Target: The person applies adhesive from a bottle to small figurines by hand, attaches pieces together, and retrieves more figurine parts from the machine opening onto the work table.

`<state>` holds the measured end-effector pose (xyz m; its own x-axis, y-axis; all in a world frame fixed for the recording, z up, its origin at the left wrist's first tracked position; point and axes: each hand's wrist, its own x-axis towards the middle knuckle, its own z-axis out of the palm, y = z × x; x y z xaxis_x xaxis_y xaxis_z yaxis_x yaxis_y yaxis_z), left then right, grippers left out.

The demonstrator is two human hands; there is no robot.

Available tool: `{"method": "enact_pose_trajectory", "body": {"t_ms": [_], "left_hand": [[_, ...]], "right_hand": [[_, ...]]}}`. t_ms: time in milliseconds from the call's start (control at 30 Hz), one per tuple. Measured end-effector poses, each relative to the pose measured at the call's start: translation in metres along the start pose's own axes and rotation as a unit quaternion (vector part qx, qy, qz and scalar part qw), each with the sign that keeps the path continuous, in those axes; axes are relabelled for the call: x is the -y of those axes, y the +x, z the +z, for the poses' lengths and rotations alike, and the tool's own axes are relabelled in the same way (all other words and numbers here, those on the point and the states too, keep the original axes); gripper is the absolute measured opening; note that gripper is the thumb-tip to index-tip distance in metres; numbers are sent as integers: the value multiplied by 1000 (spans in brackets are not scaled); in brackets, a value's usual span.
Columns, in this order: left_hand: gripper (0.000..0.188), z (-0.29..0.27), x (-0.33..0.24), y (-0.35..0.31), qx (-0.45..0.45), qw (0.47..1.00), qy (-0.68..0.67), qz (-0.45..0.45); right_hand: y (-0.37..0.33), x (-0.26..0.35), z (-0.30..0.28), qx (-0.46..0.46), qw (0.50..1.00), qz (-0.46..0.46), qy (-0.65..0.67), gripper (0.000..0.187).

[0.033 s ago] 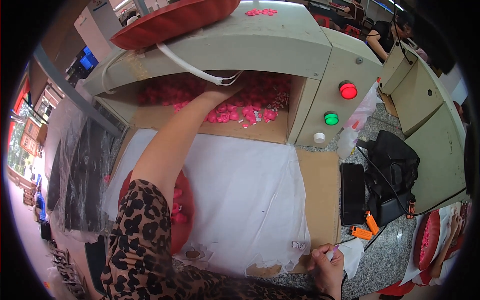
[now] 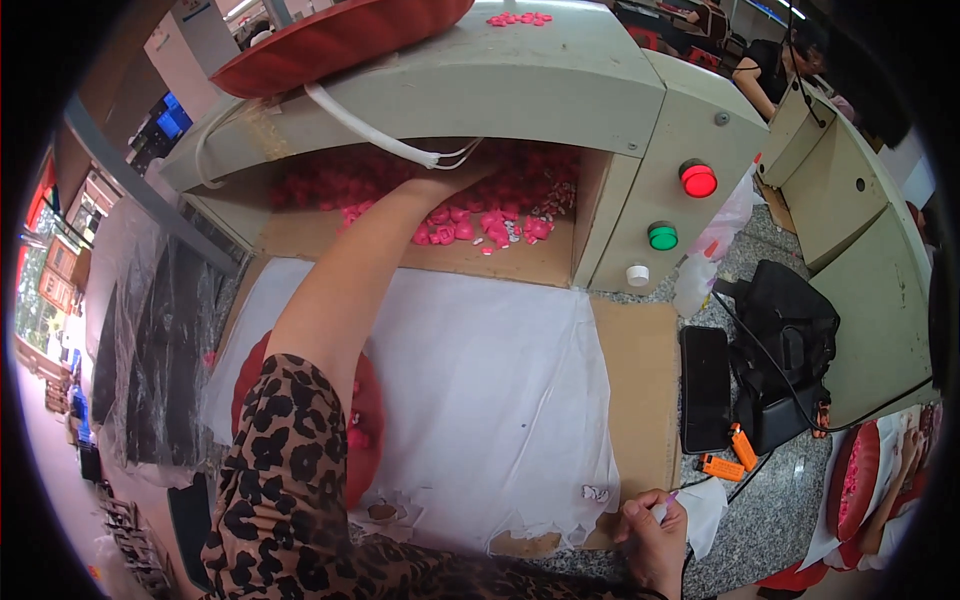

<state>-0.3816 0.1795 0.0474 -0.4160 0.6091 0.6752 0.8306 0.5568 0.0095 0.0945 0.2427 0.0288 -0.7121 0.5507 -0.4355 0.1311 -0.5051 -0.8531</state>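
My left arm reaches into the opening of a beige metal box. Deep inside, my left hand is at a mass of small pink pieces; its fingers are hidden by shadow and the pieces. At the lower right, near the worktop's front edge, my right hand is closed around a small white object with a purple tip, too covered to name. Under my left forearm a round red tray with some pink pieces lies on white paper.
A red tray and pink pieces rest on the box. Its side carries a red light and green button. Rightward lie a phone, black bag and orange lighters. A person sits beyond.
My left forearm has shifted very slightly and covers more of the pink pieces in the lower red tray. My right hand keeps its place and grip.
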Motion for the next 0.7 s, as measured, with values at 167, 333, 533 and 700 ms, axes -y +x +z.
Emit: {"method": "enact_pose_trajectory", "body": {"t_ms": [167, 333, 533, 700], "left_hand": [[41, 31, 18, 27, 152, 972, -179, 5], [40, 28, 49, 25, 62, 994, 17, 85], [45, 45, 95, 28, 61, 982, 170, 44], [53, 57, 60, 20, 164, 979, 113, -36]], "right_hand": [[-2, 9, 0, -26, 996, 70, -48, 11], [-1, 19, 7, -16, 994, 97, -35, 12], [-2, 18, 6, 7, 994, 99, -48, 12], [-2, 10, 1, -5, 997, 73, -14, 13]]}}
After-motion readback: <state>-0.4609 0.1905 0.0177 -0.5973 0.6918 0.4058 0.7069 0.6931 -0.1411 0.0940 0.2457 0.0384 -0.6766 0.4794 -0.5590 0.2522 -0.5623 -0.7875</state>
